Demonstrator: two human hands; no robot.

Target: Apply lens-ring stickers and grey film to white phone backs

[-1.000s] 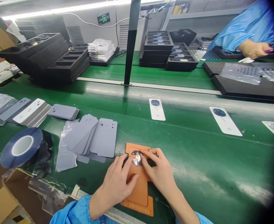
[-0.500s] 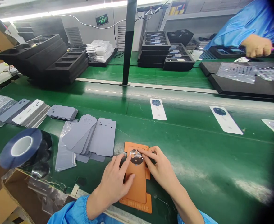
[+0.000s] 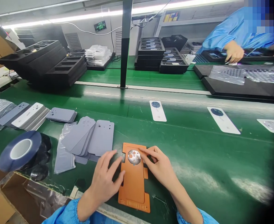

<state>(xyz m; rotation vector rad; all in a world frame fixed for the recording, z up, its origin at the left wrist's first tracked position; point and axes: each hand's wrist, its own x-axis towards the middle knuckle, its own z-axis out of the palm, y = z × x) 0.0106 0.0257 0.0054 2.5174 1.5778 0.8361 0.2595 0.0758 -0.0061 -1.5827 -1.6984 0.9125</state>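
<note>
An orange jig plate lies in front of me. Set in its upper part is a shiny round metal disc with several holes. My left hand is off the jig's left side, its fingers spread. A small clear patch, perhaps thin film, shows by its fingertips; whether it touches them I cannot tell. My right hand bends over the jig's upper right corner. Its thumb and index fingertips come together at the disc's edge, and anything between them is hidden.
Grey phone-back-shaped sheets lie fanned to the left, near a roll of blue tape. White panels with dark circles lie across the green table. Black trays are stacked behind. A co-worker's hand works at the far right.
My left hand has drawn back left from the disc, fingers spread. The right hand stays by the disc's edge. The disc looks brighter. The co-worker's hand has moved left.
</note>
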